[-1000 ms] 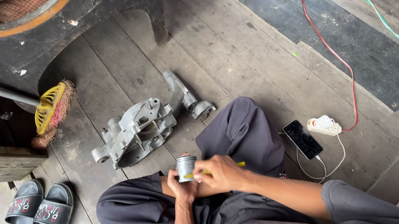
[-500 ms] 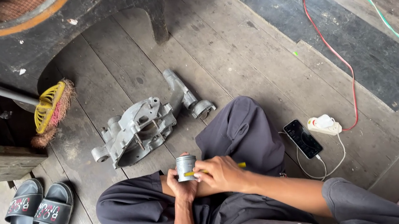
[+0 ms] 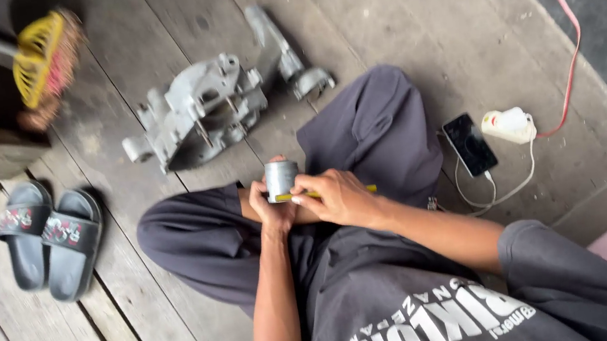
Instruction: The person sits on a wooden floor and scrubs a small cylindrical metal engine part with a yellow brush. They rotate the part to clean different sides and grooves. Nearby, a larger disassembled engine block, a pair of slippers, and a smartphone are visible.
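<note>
A grey engine casing lies on the wooden floor just beyond the fingers. The left hand wraps closed around a small metal cylinder, upright above the lap. The right hand pinches a yellow tool against the cylinder's base.

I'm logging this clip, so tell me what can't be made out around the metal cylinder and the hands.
Head view only:
- Metal cylinder: its lower part is hidden by the left hand.
- Yellow tool: its middle is covered by the right hand, so its kind is unclear.
- Broom: blurred, handle cut off by the top edge.
- Phone: screen dark, too small to read.
</note>
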